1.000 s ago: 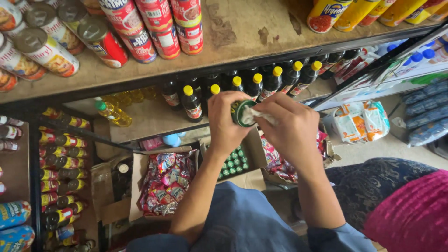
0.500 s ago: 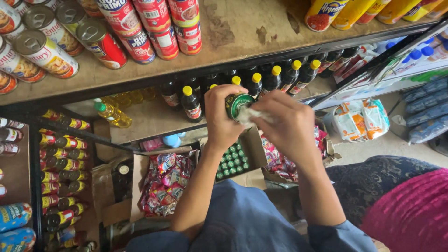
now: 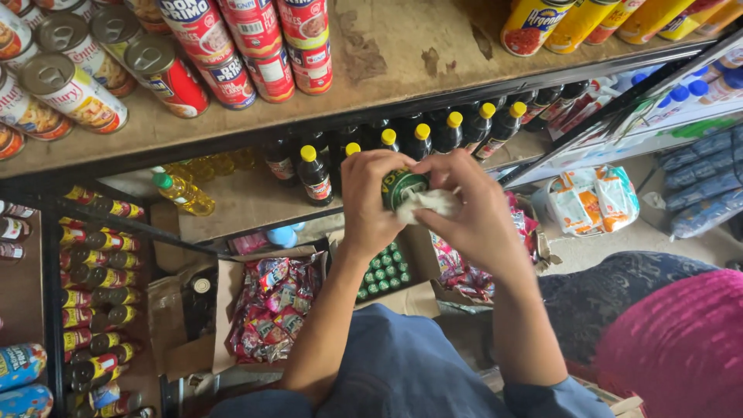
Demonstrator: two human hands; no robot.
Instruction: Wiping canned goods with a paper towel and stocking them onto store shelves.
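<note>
My left hand (image 3: 375,197) grips a small green can (image 3: 404,186) in front of the shelves. A crumpled white cloth (image 3: 430,203) is pressed against the can's side by my right hand (image 3: 474,210). Both hands hover just below a row of dark bottles with yellow caps (image 3: 422,133) on the middle shelf. Most of the can is hidden by my fingers.
Red and silver tins (image 3: 201,46) lie on the worn wooden top shelf (image 3: 402,54). Yellow cans (image 3: 534,23) stand at the upper right. Below are a box of snack packets (image 3: 271,306), a tray of green cans (image 3: 383,271), oil bottles (image 3: 182,193) and a pink fabric (image 3: 673,340).
The right hand and cloth have slid a little across the can, and both hands have shifted slightly. The can stays in the left hand.
</note>
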